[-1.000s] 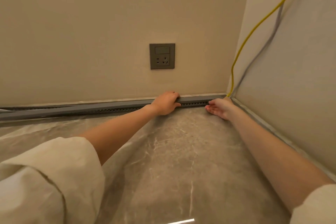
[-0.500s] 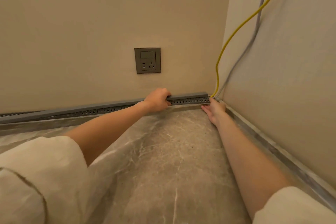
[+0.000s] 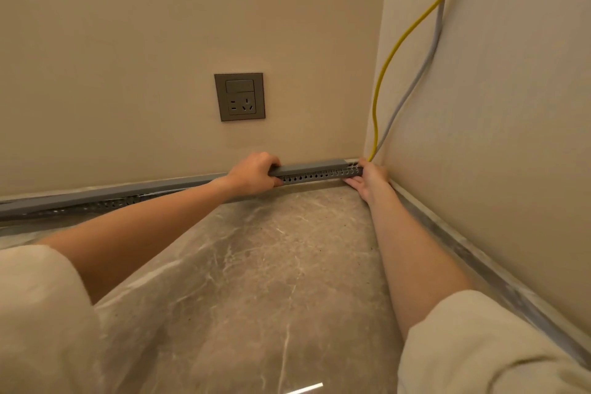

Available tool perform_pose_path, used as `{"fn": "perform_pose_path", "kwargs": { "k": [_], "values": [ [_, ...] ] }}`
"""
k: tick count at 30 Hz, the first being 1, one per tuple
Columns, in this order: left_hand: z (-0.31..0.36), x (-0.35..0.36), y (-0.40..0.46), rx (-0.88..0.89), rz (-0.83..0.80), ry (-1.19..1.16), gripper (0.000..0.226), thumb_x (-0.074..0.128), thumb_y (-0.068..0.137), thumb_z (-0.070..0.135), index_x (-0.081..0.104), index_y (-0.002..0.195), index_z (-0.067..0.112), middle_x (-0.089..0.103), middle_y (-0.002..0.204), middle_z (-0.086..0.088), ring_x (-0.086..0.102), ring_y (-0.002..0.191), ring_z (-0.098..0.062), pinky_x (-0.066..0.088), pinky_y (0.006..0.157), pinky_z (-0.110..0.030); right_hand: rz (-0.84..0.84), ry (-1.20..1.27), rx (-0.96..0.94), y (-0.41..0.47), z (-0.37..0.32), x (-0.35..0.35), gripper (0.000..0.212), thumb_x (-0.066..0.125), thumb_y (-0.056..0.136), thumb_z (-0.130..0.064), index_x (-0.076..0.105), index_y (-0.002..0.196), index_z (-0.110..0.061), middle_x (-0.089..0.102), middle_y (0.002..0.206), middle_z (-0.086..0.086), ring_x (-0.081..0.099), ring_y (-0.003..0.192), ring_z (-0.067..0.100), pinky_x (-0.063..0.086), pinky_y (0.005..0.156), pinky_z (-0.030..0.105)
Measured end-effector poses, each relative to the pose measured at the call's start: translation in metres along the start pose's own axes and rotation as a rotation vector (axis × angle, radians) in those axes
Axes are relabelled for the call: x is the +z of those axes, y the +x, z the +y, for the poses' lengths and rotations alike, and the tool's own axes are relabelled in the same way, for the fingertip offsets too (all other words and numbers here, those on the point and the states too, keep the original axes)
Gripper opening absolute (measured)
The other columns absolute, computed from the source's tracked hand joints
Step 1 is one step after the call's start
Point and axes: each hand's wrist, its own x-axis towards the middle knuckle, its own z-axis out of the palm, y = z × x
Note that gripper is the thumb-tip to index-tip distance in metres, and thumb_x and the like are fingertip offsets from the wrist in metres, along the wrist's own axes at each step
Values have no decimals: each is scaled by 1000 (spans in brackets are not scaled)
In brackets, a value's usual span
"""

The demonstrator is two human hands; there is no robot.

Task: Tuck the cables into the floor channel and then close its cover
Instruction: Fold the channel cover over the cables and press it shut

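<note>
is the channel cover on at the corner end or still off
On near the corner: the grey cover sits atop the slotted channel, gripped by the left hand. Whether it is fully snapped down cannot be told.

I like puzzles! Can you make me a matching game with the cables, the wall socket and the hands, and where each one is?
Things:
1. yellow cable
2. wall socket
3. left hand
4. right hand

Places:
A. gripping the grey channel cover
B. on the back wall above the channel
C. at the channel's corner end
D. hanging down the corner

Pairs: 1-D, 2-B, 3-A, 4-C
</note>
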Motion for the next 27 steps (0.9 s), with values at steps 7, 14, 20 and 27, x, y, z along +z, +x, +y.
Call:
{"fn": "perform_pose_path", "kwargs": {
  "k": [7, 14, 20, 27],
  "values": [
    [20, 10, 13, 47, 31, -113, 29, 64, 86, 32, 67, 104, 8, 70, 95, -9, 61, 85, -27, 51, 75, -39, -55, 41, 17, -3, -5, -4, 35, 47, 97, -7, 44, 132, 0, 50, 137, 23, 53, 122, 39, 46, 96, 50],
    [40, 6, 45, 19, -88, -124, 32, 64, 88, 24, 68, 111, 2, 71, 109, -14, 64, 96, -27, 50, 85, -33, -118, 95, 27, 2, -2, -10, 17, 45, 99, -10, 53, 109, 1, 49, 137, 24, 51, 125, 39, 43, 99, 51],
    [53, 8, 53, 14, -152, -139, 27, 61, 90, 20, 71, 100, -3, 72, 98, -20, 56, 65, -16, 48, 64, -29, -118, 115, 6, 4, 1, -11, 37, 42, 100, -11, 41, 135, 1, 46, 141, 23, 46, 128, 40, 39, 103, 52],
    [50, 14, 39, 108, -115, 4, 20, 51, 95, 19, 62, 93, 2, 63, 85, -18, 53, 76, -28, 39, 67, -34, -104, 142, 8, 2, 1, -9, 38, 43, 100, -11, 41, 136, 0, 45, 141, 25, 47, 128, 40, 41, 103, 53]
  ]
}}
